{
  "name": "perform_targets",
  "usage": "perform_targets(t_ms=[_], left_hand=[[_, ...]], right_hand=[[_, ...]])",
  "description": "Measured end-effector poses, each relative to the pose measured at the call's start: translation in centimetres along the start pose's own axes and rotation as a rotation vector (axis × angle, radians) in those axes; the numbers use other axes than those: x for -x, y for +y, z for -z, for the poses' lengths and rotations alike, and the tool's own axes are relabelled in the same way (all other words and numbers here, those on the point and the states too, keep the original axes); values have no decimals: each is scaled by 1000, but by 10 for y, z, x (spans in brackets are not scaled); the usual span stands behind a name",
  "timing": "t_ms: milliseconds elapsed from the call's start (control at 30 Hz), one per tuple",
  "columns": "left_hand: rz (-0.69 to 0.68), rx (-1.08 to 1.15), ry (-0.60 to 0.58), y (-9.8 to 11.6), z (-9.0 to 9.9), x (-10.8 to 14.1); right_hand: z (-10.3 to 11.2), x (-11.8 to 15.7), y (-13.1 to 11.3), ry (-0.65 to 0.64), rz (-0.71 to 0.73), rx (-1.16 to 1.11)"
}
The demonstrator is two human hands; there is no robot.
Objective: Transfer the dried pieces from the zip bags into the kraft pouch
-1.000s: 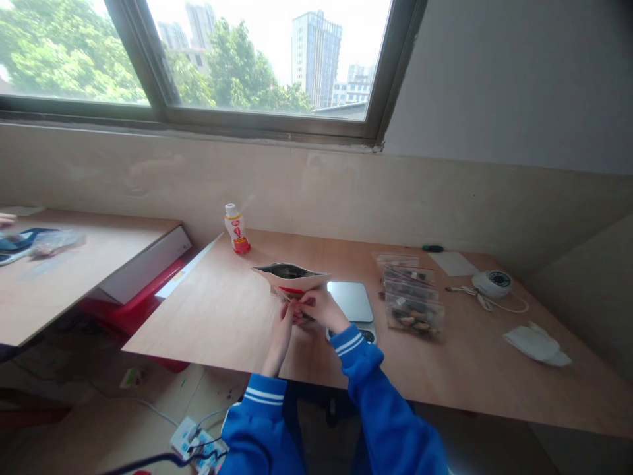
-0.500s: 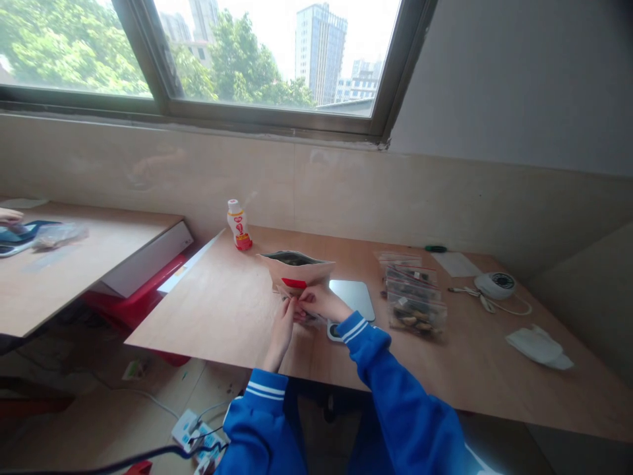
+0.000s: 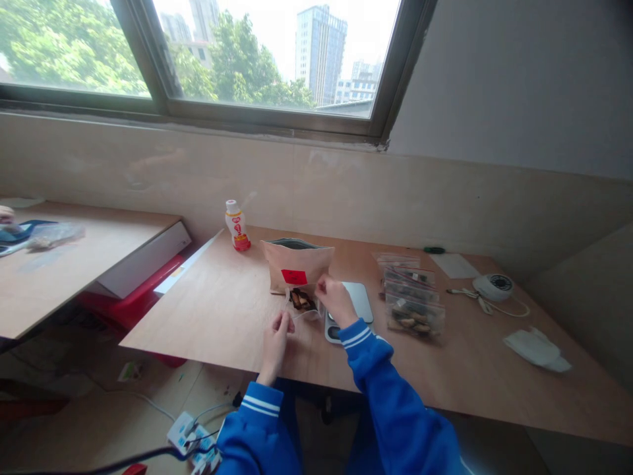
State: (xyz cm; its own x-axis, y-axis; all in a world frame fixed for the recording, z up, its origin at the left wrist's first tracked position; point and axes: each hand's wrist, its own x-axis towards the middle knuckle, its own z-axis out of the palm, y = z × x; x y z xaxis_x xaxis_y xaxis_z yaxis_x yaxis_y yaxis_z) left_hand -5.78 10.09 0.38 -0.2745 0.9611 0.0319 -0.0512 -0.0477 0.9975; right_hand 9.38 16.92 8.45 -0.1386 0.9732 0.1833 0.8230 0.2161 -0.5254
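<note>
A small clear plastic bag [image 3: 302,301] with dark brown dried pieces in it is spread between my hands, its mouth held apart. My left hand [image 3: 279,331] pinches its near left edge. On the other side, my right hand [image 3: 333,298] is closed at the bag's right edge, over the left side of a small silver scale [image 3: 362,298]. Just behind the clear bag stands a brown paper pouch [image 3: 273,274] with a red label, upright and open at the top. My right fingers hide its lower right corner.
To the right lie several zip bags of dried pieces [image 3: 414,318], a white dome camera [image 3: 493,285] with its cable, and a crumpled white tissue [image 3: 538,349]. A white-and-red bottle [image 3: 238,227] stands back left. Another person's hand [image 3: 6,216] shows at the far left table.
My hands have moved apart, and the clear bag between them has opened, showing the brown pieces. The paper pouch now stands more upright, with its front and red label in fuller view.
</note>
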Motion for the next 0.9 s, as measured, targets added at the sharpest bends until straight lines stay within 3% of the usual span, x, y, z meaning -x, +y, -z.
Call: perform_targets(t_ms=[100, 200, 333, 533, 700, 900], left_hand=[[136, 291, 70, -16, 6, -3], [227, 465, 109, -27, 0, -12], [318, 712, 21, -25, -18, -26], [380, 950, -166, -14, -31, -34], [426, 997, -90, -18, -30, -33], [456, 1042, -84, -18, -28, -35]], right_hand=[[10, 0, -3, 8, 71, -30], [18, -3, -8, -8, 170, -151], [23, -11, -11, -70, 243, -240], [12, -7, -23, 86, 235, 130], [-3, -2, -33, -124, 305, 53], [-6, -18, -22, -241, 159, -65]])
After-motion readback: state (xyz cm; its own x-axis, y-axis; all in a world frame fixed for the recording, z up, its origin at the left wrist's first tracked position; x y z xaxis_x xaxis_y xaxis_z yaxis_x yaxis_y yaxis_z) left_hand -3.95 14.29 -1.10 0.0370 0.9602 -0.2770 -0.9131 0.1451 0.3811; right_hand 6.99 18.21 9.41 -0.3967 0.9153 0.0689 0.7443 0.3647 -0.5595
